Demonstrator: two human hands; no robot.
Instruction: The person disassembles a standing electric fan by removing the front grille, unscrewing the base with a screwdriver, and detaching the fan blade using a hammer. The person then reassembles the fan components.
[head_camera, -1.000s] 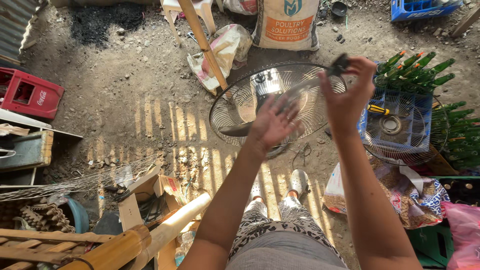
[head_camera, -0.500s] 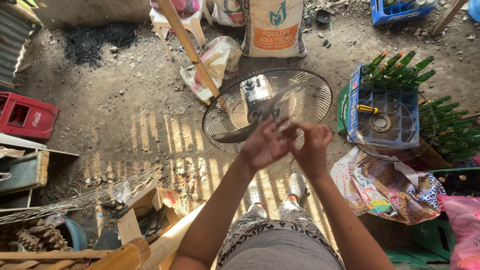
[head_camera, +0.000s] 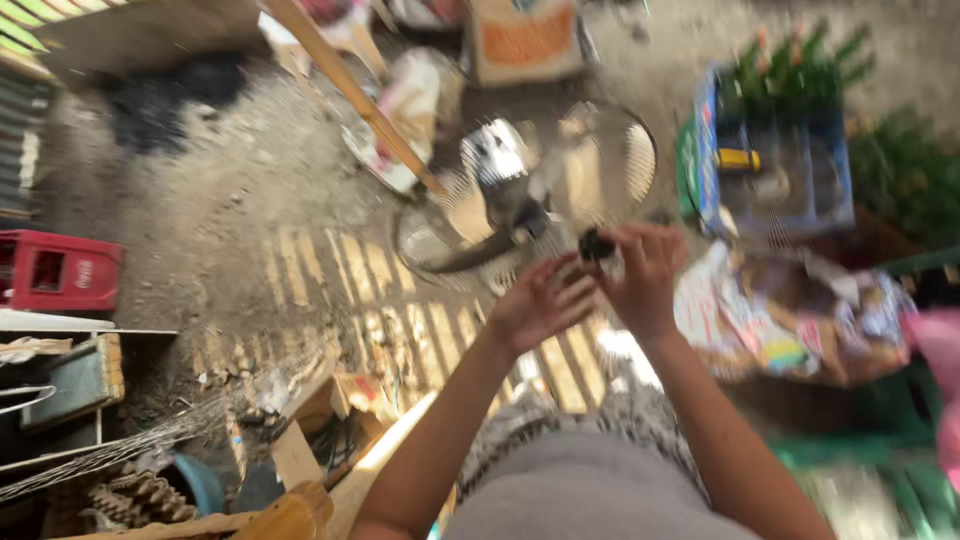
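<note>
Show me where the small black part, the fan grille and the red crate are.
small black part (head_camera: 597, 244), head view, its dark top
fan grille (head_camera: 632, 150), head view, right wire rim
red crate (head_camera: 60, 272), head view, its front wall

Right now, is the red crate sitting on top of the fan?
No, the red crate rests on the dirt at the far left, well apart from the fan lying ahead of the hands.

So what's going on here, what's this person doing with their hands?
A person seated over a dirt floor holds both hands together above a round wire fan guard lying on the ground. The right hand pinches a small dark part, and the left hand is right beside it, fingers at the same piece. A blue crate sits to the right. The picture is blurred, so the part's kind is unclear.
</note>
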